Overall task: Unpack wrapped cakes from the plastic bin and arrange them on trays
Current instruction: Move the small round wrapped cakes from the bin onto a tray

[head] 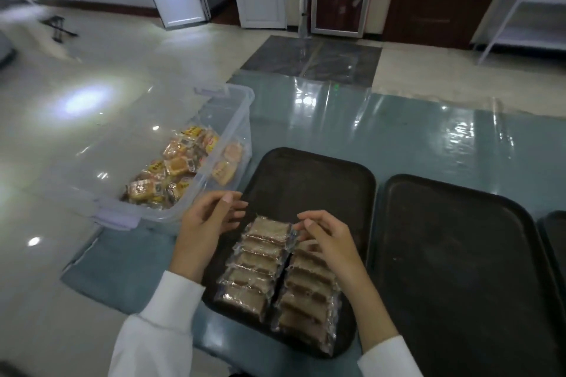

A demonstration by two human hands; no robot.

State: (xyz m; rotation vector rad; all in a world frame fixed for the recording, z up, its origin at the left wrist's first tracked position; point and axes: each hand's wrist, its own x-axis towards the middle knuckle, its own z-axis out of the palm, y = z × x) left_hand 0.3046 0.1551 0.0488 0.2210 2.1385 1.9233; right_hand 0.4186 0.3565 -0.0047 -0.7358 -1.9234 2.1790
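Note:
Two rows of clear-wrapped brown cakes (260, 266) lie on a black tray (312, 180) in front of me. My right hand (329, 239) hovers over the top of the right row, fingertips touching the wrapper edge of the topmost cake. Just left of the rows, my left hand (208, 217) is held with its fingers loosely bent and nothing in it. A clear plastic bin (235, 107) stands to the left of the tray with several yellow-wrapped cakes (177, 168) inside.
A second black tray (459, 269) lies to the right, and a sliver of a third (556, 236) shows at the right edge. The trays rest on a glossy teal surface (398, 131). Doors and a white rack stand beyond.

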